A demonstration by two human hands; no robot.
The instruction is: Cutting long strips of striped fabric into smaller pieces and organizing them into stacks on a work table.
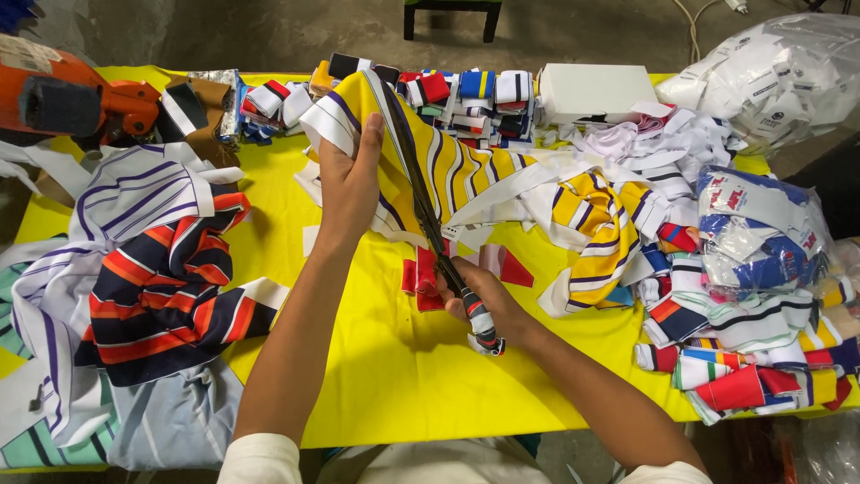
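The yellow table (376, 376) lies bare just below both hands. The left hand (349, 184) grips the yellow striped fabric (448, 166). The right hand (484, 300), closed round scissors (430, 215), hides their handles.

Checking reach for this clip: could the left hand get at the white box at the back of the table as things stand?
Probably not right away: the left hand is gripping the yellow striped cloth, and the white box lies beyond it, past the folded pieces.
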